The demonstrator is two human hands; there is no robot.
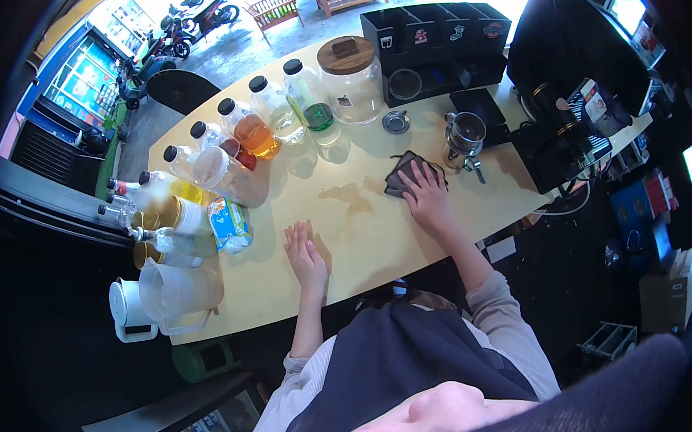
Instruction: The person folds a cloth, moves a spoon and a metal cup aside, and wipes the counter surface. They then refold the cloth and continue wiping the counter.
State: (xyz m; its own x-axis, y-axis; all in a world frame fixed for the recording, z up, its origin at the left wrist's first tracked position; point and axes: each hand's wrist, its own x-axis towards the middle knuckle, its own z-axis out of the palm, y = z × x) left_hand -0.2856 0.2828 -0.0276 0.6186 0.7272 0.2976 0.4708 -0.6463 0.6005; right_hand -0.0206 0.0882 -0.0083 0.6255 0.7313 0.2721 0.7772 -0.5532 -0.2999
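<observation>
My right hand (425, 193) lies with fingers spread on a dark grey cloth (396, 184) on the light wooden table (287, 288). Left of the cloth is a spill of brownish liquid (353, 199) on the tabletop. My left hand (307, 255) rests flat on the table near the front edge, fingers stretched out, with nothing under it that I can see. A pack of wet wipes (229, 223) stands to the left of that hand. To the right of the cloth stands a metal and glass coffee dripper (464, 140), with a small metal cup (395, 122) farther back.
Bottles of coloured liquid, such as an orange one (257, 135), line the back left edge. A glass jar with wooden lid (349, 84) and a black organizer (439, 54) stand behind. Clear plastic pitchers (175, 289) are at the left, a black machine (563, 141) at the right.
</observation>
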